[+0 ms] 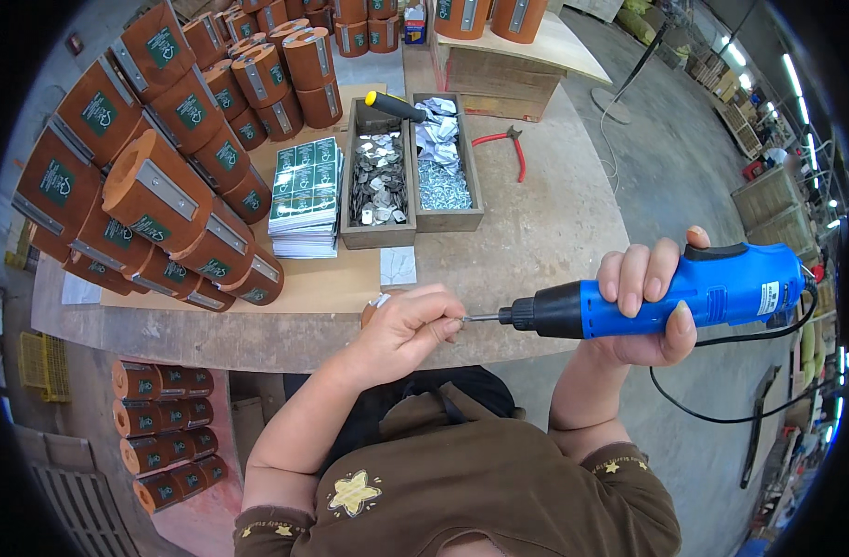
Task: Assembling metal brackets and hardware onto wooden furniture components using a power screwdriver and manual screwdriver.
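At the near edge of a worn round table (pixel 536 232), a person's right hand (pixel 652 297) wraps the barrel of a blue corded electric screwdriver (pixel 684 297), fingers curled fully over the top and thumb beneath, the tool lying level and pointing toward 9 o'clock. The left hand (pixel 411 325) pinches shut at the bit tip (pixel 475 318), fingertips closed around what seems a small screw, too tiny to make out. The driver looks rigid and moderately heavy, with smooth plastic that could slip; the thick blue mid-body is the sound place to hold it, clear of the black nose and the trailing black cable (pixel 721 408), which may tug. Anything at the tip is light and easily dropped.

Farther off at 12 o'clock stand two wooden trays: one of small metal plates (pixel 378 181), one of bright screws (pixel 443 176) with a yellow-handled tool (pixel 394 105) lying across them. Just to their left sits a stack of green label sheets (pixel 306 195). Red-handled pliers (pixel 506 147) lie toward 1 o'clock. Orange-brown cylinders (pixel 165 186) with metal strips and green labels are heaped from 9 to 11 o'clock.
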Available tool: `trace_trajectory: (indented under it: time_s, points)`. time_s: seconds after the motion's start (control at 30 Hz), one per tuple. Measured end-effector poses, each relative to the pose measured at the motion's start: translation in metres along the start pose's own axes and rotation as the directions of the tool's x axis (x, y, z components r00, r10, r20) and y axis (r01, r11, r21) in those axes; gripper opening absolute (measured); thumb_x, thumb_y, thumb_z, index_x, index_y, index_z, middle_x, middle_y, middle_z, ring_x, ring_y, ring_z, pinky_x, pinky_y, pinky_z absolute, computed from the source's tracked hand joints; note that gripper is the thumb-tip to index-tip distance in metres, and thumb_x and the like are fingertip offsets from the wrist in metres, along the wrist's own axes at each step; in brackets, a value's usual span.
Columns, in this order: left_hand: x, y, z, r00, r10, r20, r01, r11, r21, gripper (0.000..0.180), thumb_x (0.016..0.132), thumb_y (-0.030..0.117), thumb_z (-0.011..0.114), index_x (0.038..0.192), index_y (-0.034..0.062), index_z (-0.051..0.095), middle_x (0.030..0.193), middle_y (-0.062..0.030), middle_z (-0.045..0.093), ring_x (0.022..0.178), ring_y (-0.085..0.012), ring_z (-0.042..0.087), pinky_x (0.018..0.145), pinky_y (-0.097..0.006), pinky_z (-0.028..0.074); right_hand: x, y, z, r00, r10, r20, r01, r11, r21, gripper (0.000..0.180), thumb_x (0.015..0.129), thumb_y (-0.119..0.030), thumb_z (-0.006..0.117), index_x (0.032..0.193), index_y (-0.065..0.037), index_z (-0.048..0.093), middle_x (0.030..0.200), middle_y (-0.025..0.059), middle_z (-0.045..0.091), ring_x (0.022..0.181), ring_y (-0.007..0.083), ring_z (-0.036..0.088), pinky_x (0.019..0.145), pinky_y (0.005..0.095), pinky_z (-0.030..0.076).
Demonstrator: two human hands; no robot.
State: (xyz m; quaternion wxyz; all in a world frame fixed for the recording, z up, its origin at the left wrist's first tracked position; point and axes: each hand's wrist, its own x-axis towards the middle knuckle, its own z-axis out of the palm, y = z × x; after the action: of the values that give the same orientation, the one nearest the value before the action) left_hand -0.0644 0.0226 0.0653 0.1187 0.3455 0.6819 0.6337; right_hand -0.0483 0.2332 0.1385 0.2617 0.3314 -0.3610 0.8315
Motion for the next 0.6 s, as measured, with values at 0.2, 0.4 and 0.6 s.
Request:
trace_trajectory:
  time_s: [0.2, 0.4, 0.6]
  points:
    - [-0.0031, 0.0058, -0.0012, 0.983, -0.079, 0.168, 0.108, 0.979, -0.173, 0.009, 0.086, 0.004, 0.044, 0.082, -0.0015, 0.049, 0.077, -0.0043, 0.048, 0.069, -0.0105, 0.052, 0.061, -0.023, 0.044, 0.0054, -0.0042, 0.0012, 0.955, 0.013, 0.297, -0.054, 0.99, 0.13, 0.067, 0.069, -0.008, 0.06, 0.125, -0.008, 0.024, 0.07, 0.0077, 0.053, 0.054, 0.0206, 0.056, 0.05, 0.033, 0.046]
    - [-0.0061, -0.0009, 0.0059, 0.975, -0.12, 0.189, 0.181, 0.917, -0.356, 0.01, 0.087, 0.004, 0.043, 0.08, -0.001, 0.048, 0.075, -0.0036, 0.047, 0.068, -0.0105, 0.051, 0.062, -0.023, 0.043, 0.007, -0.0073, 0.0033, 0.908, 0.022, 0.419, -0.085, 0.988, 0.132, 0.067, 0.068, -0.005, 0.06, 0.124, -0.009, 0.024, 0.067, 0.0091, 0.054, 0.052, 0.0216, 0.057, 0.049, 0.0334, 0.047]
    - [-0.0056, 0.0022, 0.0068, 0.968, -0.076, 0.24, 0.112, 0.984, -0.14, 0.011, 0.086, 0.004, 0.043, 0.077, -0.0005, 0.048, 0.077, -0.0038, 0.047, 0.068, -0.0111, 0.047, 0.062, -0.023, 0.04, 0.003, -0.0077, -0.0013, 0.925, 0.06, 0.374, -0.119, 0.983, 0.137, 0.067, 0.067, -0.006, 0.059, 0.124, -0.007, 0.023, 0.071, 0.0092, 0.054, 0.056, 0.021, 0.057, 0.051, 0.0329, 0.047]
